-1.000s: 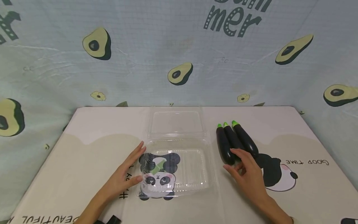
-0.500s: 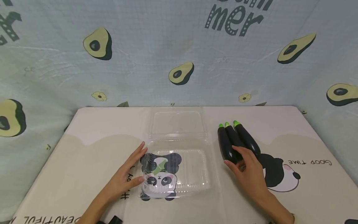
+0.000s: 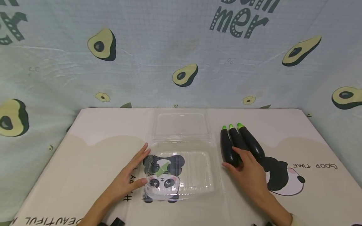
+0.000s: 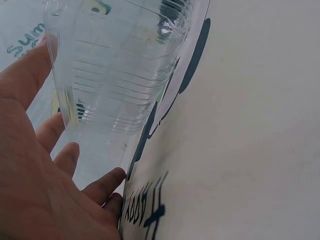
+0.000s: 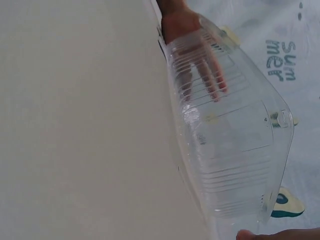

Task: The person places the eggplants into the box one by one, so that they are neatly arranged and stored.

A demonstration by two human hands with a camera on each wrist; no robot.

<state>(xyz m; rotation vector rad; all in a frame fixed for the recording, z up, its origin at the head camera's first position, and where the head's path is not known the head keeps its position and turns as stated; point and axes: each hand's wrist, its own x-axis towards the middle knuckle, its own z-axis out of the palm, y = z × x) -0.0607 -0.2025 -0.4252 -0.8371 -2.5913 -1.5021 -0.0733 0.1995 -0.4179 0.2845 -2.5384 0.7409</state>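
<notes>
A clear plastic clamshell container [image 3: 195,174] lies with its lid [image 3: 181,124] folded back, away from me. At its left wall, my left hand [image 3: 125,179] rests with fingers spread and extended. In the left wrist view, fingertips of this hand [image 4: 45,155] meet the container's rim [image 4: 62,85]. Three dark eggplants with bright green stem ends lie side by side to the right. My right hand [image 3: 249,174] grips the lower end of the leftmost eggplant [image 3: 226,142], thumb on its left and index finger on its right. The middle eggplant [image 3: 236,136] and rightmost eggplant [image 3: 251,142] lie beside it.
The table [image 3: 96,175] has a printed cover with pandas and lettering. An avocado-print curtain [image 3: 147,72] hangs behind its far edge. The right wrist view shows the container's side wall [image 5: 235,170], with the left hand visible through the plastic.
My right hand has shifted slightly left, bringing its thumb round to the left side of the leftmost eggplant. The left hand and the container have stayed put.
</notes>
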